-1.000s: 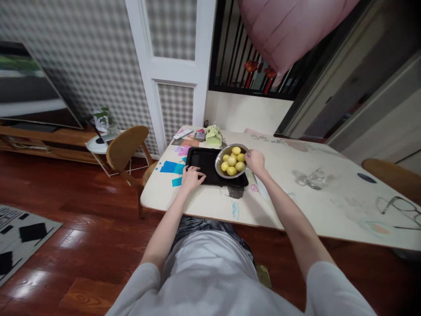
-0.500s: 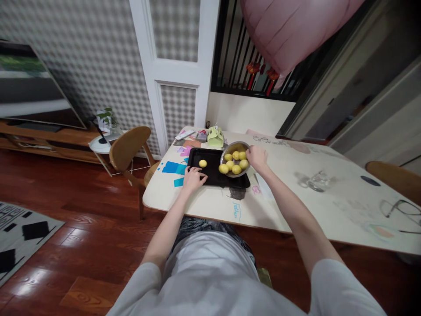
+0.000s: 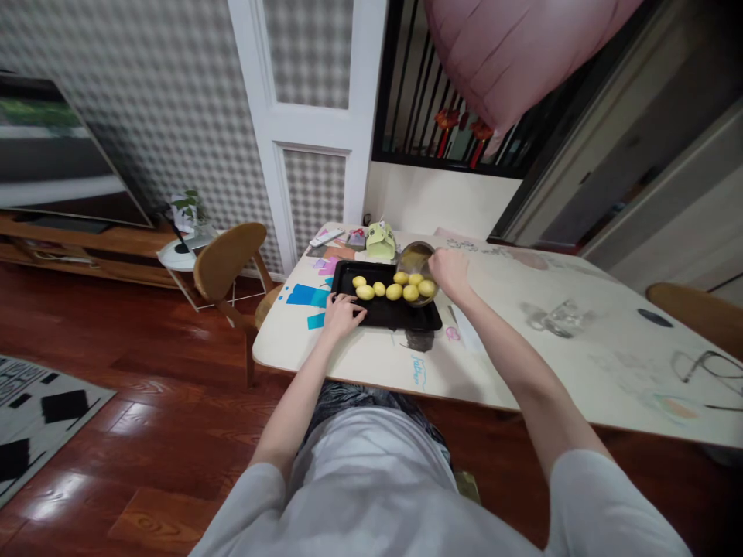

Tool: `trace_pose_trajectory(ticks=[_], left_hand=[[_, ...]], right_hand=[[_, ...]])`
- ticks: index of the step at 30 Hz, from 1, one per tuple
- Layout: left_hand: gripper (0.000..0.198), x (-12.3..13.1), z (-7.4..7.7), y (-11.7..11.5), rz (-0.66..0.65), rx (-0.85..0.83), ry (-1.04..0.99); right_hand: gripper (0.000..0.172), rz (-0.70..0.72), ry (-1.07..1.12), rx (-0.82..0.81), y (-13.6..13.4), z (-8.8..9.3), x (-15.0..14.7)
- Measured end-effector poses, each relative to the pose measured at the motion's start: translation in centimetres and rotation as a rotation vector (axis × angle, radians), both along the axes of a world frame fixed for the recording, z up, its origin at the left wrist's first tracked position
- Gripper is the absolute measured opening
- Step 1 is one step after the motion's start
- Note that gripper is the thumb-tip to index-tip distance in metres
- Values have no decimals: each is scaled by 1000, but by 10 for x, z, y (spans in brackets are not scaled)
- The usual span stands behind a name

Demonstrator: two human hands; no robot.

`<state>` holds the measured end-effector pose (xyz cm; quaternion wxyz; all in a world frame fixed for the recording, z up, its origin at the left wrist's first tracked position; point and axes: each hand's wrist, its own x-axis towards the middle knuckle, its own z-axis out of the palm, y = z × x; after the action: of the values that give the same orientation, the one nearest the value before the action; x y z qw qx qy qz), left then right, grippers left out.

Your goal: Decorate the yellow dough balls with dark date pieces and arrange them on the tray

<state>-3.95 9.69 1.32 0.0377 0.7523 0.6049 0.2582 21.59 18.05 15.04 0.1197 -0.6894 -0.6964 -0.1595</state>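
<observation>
A black baking tray (image 3: 383, 316) lies on the table, and several lemons (image 3: 365, 292) rest in it in a loose row. My right hand (image 3: 450, 271) grips the rim of a metal bowl (image 3: 419, 255), which is tilted steeply to the left over the tray's right half. More lemons (image 3: 411, 293) lie at the bowl's lowered mouth; which of them touch the tray I cannot tell. At the tray's front left corner my left hand (image 3: 344, 313) rests on the rim, fingers spread and nothing held.
Behind the tray stand a light green box (image 3: 381, 241) and a white remote (image 3: 326, 237). To the right are a clear glass (image 3: 562, 319) and a pair of glasses (image 3: 711, 367). A wooden chair (image 3: 232, 259) stands left of the table. A pink balloon (image 3: 522, 54) hangs overhead.
My right hand has tipped the bowl further to the left. Several lemons have rolled out leftward into the tray, beside the one lying there before. My left hand has stayed put.
</observation>
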Motion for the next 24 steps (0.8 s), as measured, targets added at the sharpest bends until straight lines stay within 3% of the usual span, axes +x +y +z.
trace_pose_trajectory(ticks=[10, 19, 24], left_hand=[[22, -2, -2, 2, -16, 22, -13], [19, -2, -9, 3, -27, 89, -53], [17, -1, -10, 2, -34, 119, -100]], right_hand=[[36, -39, -20, 56, -5, 3, 16], [36, -198, 125, 255, -34, 12, 59], [37, -175, 262, 242, -66, -12, 82]])
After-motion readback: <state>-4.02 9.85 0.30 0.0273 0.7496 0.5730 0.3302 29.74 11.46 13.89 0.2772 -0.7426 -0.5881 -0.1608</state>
